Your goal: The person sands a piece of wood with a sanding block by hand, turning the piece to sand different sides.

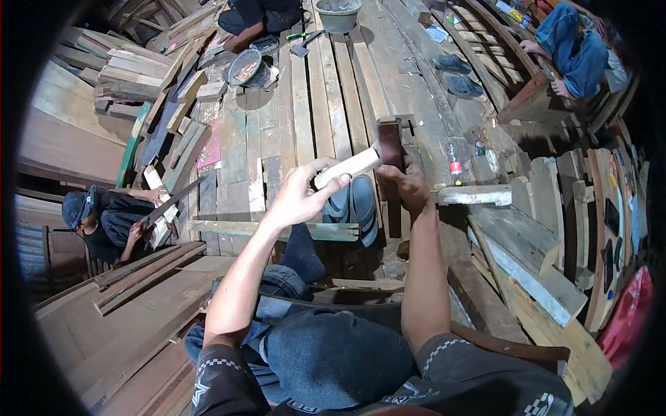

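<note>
My left hand [305, 191] is wrapped round a pale, rounded piece of wood [348, 168], which points up and to the right. The far end of that piece meets a dark reddish-brown block [390, 147] standing upright in front of me. My right hand [406, 186] is at the block's right side, with its fingers bent against it; its far fingers are partly hidden. Below the pale piece lies a pair of grey sandals [362, 208] on the plank floor.
A person [114, 222] with a saw [170, 202] works at the left. Others sit at the top centre and upper right. A bucket [338, 15], a bowl [248, 68], a hammer [303, 46], a bottle [454, 165] and stacked planks [132, 76] lie around.
</note>
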Demonstrator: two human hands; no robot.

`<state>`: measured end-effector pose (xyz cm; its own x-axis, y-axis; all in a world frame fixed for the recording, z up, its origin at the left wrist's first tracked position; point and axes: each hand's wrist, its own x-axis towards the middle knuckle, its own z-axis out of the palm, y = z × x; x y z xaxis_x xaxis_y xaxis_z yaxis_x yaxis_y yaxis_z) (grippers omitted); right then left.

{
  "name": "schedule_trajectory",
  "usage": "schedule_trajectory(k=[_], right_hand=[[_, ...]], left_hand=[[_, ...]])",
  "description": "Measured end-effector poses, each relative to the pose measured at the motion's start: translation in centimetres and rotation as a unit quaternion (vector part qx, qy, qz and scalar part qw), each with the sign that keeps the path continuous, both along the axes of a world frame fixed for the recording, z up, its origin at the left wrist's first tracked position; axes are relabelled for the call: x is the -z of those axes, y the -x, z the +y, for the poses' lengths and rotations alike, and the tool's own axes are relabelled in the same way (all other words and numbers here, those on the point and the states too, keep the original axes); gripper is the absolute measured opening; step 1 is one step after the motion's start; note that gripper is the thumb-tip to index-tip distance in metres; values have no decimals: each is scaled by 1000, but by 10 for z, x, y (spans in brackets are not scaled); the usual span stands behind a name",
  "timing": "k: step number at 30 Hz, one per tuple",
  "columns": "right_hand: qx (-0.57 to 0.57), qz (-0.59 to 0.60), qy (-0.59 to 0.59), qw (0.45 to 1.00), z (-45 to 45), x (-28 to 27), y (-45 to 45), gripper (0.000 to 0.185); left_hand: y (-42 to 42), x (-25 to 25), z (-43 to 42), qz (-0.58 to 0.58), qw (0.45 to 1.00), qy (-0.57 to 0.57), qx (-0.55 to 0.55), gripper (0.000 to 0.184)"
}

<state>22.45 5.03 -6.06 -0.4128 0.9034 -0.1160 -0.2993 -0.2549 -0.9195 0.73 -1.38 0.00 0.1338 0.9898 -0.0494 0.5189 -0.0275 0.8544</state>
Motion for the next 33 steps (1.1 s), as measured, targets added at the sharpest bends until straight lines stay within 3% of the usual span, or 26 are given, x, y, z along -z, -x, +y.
schedule_trajectory(k=[1,3,12,15,18,29,33], right_hand=[[-9,0,7,1000,1,4,-2,23],[-28,2,20,999,5,10,-4,37],[-33,-7,12,999,3,-5,-4,33],[0,-21,19,1000,2,-5,0,24],[-11,-10,22,1000,1,-9,-1,37],[25,-16,6,1000,3,-1,0,44],[33,-25,9,999,3,0,1,46]], left_hand=[[-2,-3,0,-3,999,32,-6,33],[-4,-2,0,-15,1000,-14,-6,34],[-5,-2,-1,-45,998,-44,-30,36],[-5,-3,-1,-41,998,-38,-29,36],[-7,-6,-2,-43,998,-29,-32,36],[-1,14,2,-65,995,-76,-4,38],[-3,6,-1,-79,997,-20,-6,38]])
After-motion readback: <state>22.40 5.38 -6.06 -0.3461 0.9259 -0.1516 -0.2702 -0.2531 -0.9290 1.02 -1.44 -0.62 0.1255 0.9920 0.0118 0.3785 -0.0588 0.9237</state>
